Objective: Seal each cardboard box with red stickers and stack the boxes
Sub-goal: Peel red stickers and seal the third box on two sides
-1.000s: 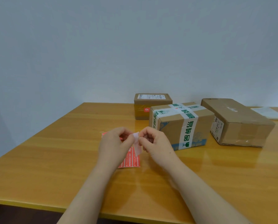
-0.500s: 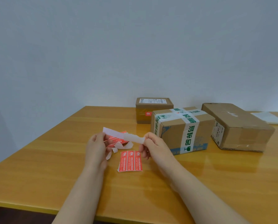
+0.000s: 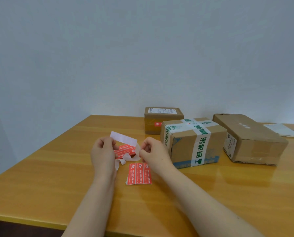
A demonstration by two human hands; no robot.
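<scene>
My left hand (image 3: 102, 152) pinches one end of a sticker strip (image 3: 124, 138) held in the air, its white back towards me. My right hand (image 3: 151, 152) is just right of it with fingers curled together, off the strip, beside curls of white backing paper (image 3: 125, 158) on the table. A red sheet of three stickers (image 3: 139, 173) lies flat below my hands, and another red sheet (image 3: 125, 150) lies partly behind my left hand. Three cardboard boxes stand apart: a small one (image 3: 163, 117) with a red sticker on its front, a green-taped one (image 3: 192, 142), and a long one (image 3: 250, 139).
The wooden table (image 3: 57, 168) meets a pale wall at the back. White papers (image 3: 283, 130) lie at the far right behind the long box. The table's front edge runs just below my forearms.
My right hand has let go of the strip's right end and dropped slightly. My left hand has lifted the strip, which now sticks out freely to the right.
</scene>
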